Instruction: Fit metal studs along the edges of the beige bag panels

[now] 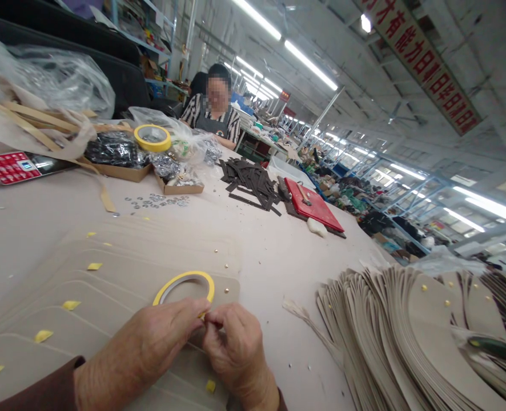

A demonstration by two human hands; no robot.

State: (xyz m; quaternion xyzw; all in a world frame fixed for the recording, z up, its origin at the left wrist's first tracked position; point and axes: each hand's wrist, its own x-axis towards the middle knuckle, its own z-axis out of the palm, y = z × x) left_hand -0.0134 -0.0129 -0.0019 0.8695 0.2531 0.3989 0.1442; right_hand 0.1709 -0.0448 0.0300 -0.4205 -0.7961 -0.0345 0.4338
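My left hand [163, 331] is closed on a roll of yellow tape [210, 281], which stands tilted above the beige panels. Against it, my right hand [238, 342] pinches at the tape's edge, its thumb and forefinger pressed together; the tape end between the fingertips is mostly hidden. Under both hands lie overlapping beige panels [120, 285] in a fanned row. Small yellow tape pieces [94, 266] stick to them at intervals, and a few gold studs [226, 291] show at their right side.
A thick stack of beige panels [377, 331] stands at the right. Beyond lie loose metal washers [159, 201], small boxes [180, 187], another yellow tape roll [152, 138], dark strips [253, 180] and a red pad with a hammer [315, 206]. A person [214, 114] sits across the table.
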